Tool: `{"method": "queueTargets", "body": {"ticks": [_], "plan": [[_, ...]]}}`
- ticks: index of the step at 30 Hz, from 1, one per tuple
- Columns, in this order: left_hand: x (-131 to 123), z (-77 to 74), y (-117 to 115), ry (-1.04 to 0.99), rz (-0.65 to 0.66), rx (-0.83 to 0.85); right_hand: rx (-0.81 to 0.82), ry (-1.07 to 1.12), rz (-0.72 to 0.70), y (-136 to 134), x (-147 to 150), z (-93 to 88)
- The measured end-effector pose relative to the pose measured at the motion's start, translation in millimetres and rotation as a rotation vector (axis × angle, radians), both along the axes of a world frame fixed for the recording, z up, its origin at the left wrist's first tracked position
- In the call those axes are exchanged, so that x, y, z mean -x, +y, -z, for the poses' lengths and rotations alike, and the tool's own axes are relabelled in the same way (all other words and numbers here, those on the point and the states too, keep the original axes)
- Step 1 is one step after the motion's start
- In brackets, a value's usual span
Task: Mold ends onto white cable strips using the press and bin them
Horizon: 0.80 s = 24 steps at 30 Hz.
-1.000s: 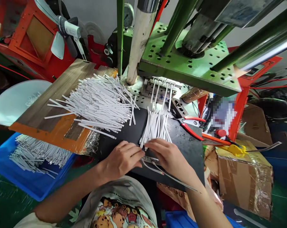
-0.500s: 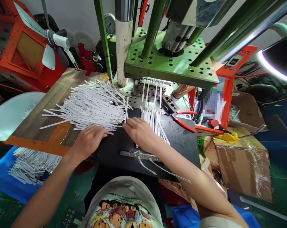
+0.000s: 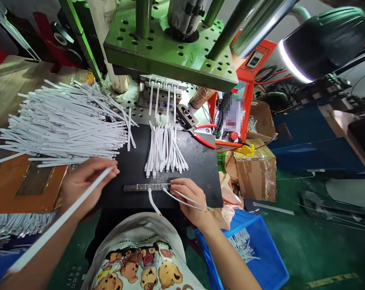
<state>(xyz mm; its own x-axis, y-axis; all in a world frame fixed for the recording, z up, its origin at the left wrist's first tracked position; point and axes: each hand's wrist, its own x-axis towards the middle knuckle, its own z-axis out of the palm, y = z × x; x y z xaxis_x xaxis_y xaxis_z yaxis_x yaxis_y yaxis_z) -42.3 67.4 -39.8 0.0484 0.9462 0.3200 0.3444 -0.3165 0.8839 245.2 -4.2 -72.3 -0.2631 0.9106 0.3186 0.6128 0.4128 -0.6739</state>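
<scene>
My left hand [image 3: 87,183] is closed on a short white cable [image 3: 63,217], which slants toward the camera at lower left. At the right end of a slotted metal bar [image 3: 135,187], my right hand [image 3: 190,199] pinches a thin white cable [image 3: 184,195] against the bar; its tip is hidden by the fingers. Two other white cables [image 3: 153,201] come out of the bar toward me. Beyond the bar lies a fanned bundle of white cables [image 3: 164,149] with small plugs. A big heap of white cables [image 3: 67,121] sits left of it.
A green press plate [image 3: 170,60] overhangs a metal die [image 3: 158,94] holding several white cables. Red-handled pliers [image 3: 203,139] lie on the black board [image 3: 200,173]. A blue bin [image 3: 269,257] with cables stands at lower right, near a cardboard box [image 3: 256,177]. A lamp [image 3: 321,48] hangs at right.
My right hand has moved from beside the heap to the bar, where another cable now shows. My left hand has lifted a cable off the heap's near edge. The view has swung right.
</scene>
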Motion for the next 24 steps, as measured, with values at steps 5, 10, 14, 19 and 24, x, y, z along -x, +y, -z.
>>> {"method": "queueTargets", "body": {"ticks": [5,10,14,19,24], "plan": [[-22,24.7,-25,0.234,0.277,-0.191,-0.106,-0.058,-0.050,5,0,3.3],[-32,29.5,-29,0.376,0.362,-0.254,-0.121,-0.033,-0.041,4,3,12.6],[-34,27.0,-22,0.428,0.382,-0.293,-0.108,-0.046,-0.034,2,3,8.4],[-33,18.8,-17,0.504,0.456,-0.309,0.128,-0.156,-0.359,38,-22,-30.6],[-20,-3.6,47,0.571,0.816,-0.310,0.029,-0.369,-0.054,158,-48,-57.2]]}}
